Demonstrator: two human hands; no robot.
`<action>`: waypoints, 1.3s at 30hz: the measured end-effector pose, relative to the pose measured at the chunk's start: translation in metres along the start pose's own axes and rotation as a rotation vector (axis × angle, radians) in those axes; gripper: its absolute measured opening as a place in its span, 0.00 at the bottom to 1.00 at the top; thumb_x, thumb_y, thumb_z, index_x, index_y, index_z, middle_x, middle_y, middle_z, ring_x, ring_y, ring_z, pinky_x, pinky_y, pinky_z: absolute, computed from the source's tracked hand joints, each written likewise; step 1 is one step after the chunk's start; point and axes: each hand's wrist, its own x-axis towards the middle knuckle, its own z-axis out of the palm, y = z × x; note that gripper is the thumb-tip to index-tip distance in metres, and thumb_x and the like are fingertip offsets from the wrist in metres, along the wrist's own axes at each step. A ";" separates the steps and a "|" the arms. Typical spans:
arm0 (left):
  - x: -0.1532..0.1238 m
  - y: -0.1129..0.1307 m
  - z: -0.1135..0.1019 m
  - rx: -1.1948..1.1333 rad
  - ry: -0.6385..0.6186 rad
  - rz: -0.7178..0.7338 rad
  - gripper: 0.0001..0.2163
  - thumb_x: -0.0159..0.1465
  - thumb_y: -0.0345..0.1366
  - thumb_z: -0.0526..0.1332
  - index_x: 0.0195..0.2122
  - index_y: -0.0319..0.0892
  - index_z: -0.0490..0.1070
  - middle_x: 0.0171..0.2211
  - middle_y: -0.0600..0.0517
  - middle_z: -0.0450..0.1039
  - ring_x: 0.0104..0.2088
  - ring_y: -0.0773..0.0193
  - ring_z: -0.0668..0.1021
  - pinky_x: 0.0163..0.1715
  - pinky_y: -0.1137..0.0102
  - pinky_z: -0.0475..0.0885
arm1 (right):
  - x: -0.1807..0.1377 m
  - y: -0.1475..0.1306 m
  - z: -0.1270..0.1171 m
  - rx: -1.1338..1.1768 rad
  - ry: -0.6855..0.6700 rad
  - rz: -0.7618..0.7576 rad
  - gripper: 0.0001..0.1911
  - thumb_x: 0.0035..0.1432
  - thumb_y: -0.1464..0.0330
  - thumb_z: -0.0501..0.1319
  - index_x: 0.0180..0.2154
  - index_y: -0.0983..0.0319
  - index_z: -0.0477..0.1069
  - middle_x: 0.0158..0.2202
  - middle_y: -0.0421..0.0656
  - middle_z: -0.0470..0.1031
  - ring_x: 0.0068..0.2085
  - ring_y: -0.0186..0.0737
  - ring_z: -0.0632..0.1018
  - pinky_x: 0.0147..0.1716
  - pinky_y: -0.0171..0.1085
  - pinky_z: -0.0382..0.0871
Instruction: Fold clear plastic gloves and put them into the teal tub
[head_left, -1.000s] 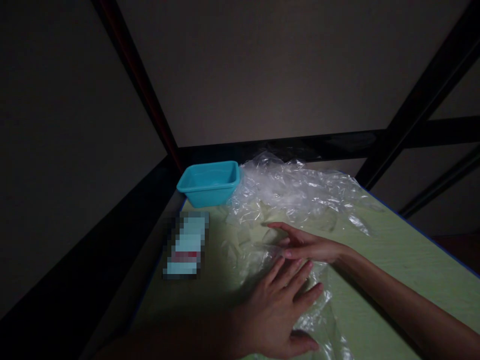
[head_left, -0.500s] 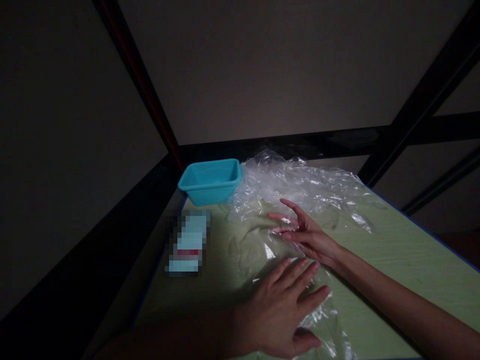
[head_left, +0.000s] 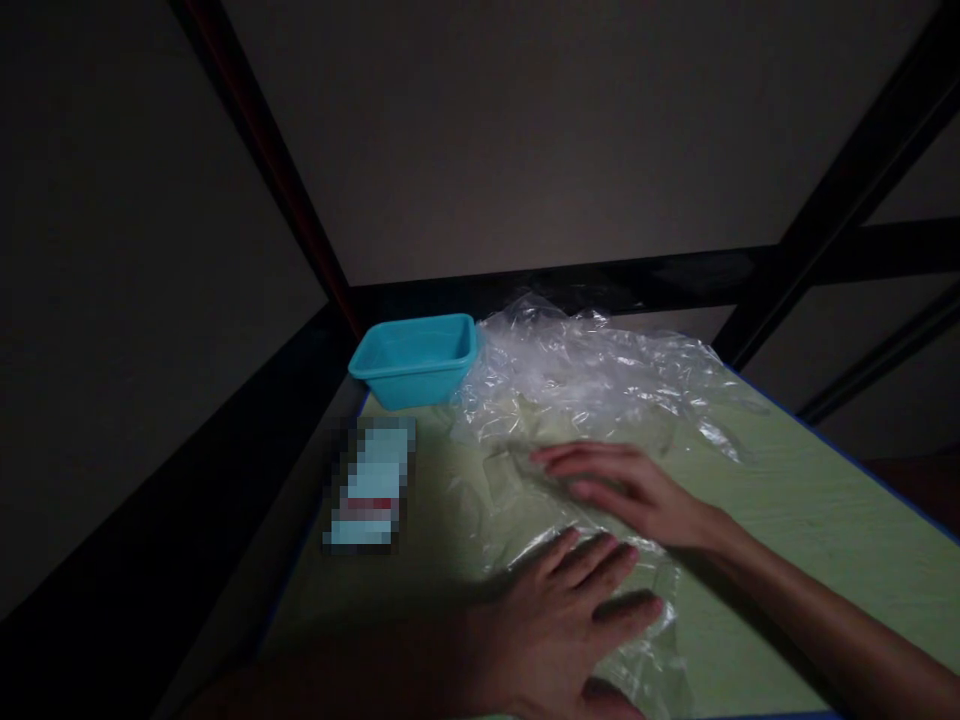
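A clear plastic bag (head_left: 517, 505) lies spread on the green tabletop. My left hand (head_left: 562, 620) rests palm down on its nearer part, with the fingers spread. Just beyond it, my right hand (head_left: 645, 490) hovers over or touches the bag's far part; which of the two I cannot tell. Its fingers are stretched out, with the thumb a little apart, and no gripped thing shows in it. A crumpled heap of clear plastic bags (head_left: 585, 370) sits farther back.
A turquoise plastic basin (head_left: 416, 388) stands at the back left, touching the heap. In front of it lies a blurred-out flat rectangular item (head_left: 373, 485). The table (head_left: 780, 520) has a blue edge, and walls rise behind it and to the left.
My right hand has turned and lowered toward the bag, its fingers now straighter and closer together. My left hand has stayed in place. The view has shifted slightly.
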 end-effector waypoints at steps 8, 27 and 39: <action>-0.001 -0.005 0.052 -0.074 0.052 -0.055 0.29 0.64 0.50 0.44 0.65 0.49 0.44 0.52 0.49 0.70 0.46 0.50 0.74 0.38 0.58 0.71 | 0.001 -0.014 0.049 -0.015 -0.575 -0.095 0.28 0.62 0.61 0.51 0.59 0.70 0.57 0.60 0.55 0.61 0.63 0.43 0.58 0.60 0.45 0.53; 0.000 0.006 0.002 0.162 -0.007 0.052 0.31 0.65 0.53 0.46 0.64 0.40 0.45 0.66 0.41 0.41 0.65 0.51 0.46 0.61 0.57 0.47 | 0.052 0.067 0.037 -0.353 -0.538 -0.088 0.34 0.63 0.57 0.51 0.63 0.68 0.47 0.63 0.55 0.53 0.64 0.46 0.53 0.62 0.49 0.48; -0.001 0.006 -0.009 0.030 -0.031 0.052 0.32 0.65 0.54 0.45 0.64 0.38 0.42 0.67 0.44 0.39 0.65 0.52 0.44 0.62 0.57 0.44 | 0.082 0.057 0.006 0.332 -0.202 0.242 0.33 0.60 0.47 0.46 0.48 0.68 0.68 0.49 0.54 0.73 0.52 0.46 0.73 0.54 0.50 0.61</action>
